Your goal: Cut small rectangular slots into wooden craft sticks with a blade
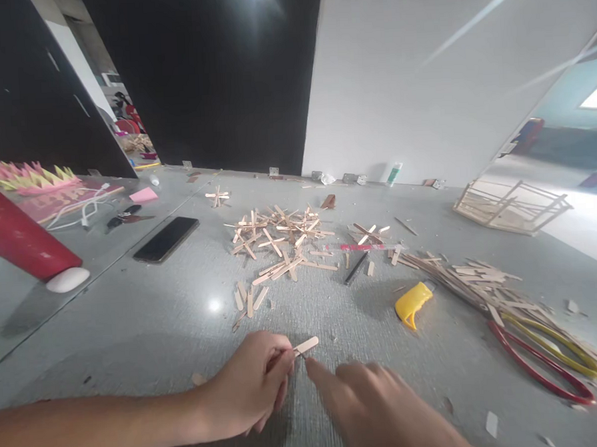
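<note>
Wooden stick in clamped grip of left hand, rounded end outside; grip of right hand unclear

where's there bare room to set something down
The widest largely bare patch lies between the phone and the left forearm, left of the small craft-stick group. A smaller one lies between the stick frame and the wooden strips. It is crowded in the middle, around the craft-stick pile, and at right, where strips lie beside red and yellow handles.
</note>
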Tool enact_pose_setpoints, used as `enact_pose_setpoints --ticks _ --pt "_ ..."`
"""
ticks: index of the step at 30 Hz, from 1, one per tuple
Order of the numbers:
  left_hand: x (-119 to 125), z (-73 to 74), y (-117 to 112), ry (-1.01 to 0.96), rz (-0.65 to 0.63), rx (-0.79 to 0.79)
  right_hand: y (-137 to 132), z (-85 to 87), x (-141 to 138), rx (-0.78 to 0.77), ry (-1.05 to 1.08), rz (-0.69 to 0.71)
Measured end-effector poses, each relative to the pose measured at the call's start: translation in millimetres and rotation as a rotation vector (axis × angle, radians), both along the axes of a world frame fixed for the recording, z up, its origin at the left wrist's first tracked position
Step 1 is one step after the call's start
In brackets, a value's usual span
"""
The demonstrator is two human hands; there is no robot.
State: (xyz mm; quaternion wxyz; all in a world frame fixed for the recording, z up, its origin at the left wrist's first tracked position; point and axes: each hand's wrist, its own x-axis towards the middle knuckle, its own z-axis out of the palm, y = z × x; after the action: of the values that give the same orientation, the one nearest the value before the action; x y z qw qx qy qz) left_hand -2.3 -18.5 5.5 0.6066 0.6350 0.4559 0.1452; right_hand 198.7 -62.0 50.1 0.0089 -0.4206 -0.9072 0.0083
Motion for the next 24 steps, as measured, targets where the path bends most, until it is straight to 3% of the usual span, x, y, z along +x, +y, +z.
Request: enact_pose_setpoints --ticks 4,5,6,11,15,17,19,24 --pt "-0.9 4.1 -1.3 0.015 -0.015 0.025 57.9 64.1 -11.1 -0.284 -0.071 -0.022" --pt "-0.8 4.8 -1.8 0.019 -0.009 0.019 71.3 75.0 -14.6 -0.471 -0.097 -0.04" --pt "-0.6 5.3 -2.5 0.026 -0.001 0.009 83.3 82.7 -18.2 -0.543 -0.103 -0.034" --pt "1.1 6.5 -5.7 0.04 0.019 0.001 120.3 91.4 -30.0 -0.703 -0.121 0.033" --pt "2.1 8.1 -5.9 0.045 0.014 0.017 120.4 93.2 -25.8 -0.726 -0.106 0.041" --pt "2.0 7.8 -5.7 0.045 0.018 0.04 106.1 88.5 -18.8 -0.678 -0.073 0.004" --pt "1.8 6.6 -5.5 0.041 0.016 0.072 81.4 72.1 -9.7 -0.589 -0.033 -0.06" --pt "2.5 2.9 -5.8 0.021 0.019 0.074 5.9 -13.8 12.4 -0.199 0.229 -0.143"
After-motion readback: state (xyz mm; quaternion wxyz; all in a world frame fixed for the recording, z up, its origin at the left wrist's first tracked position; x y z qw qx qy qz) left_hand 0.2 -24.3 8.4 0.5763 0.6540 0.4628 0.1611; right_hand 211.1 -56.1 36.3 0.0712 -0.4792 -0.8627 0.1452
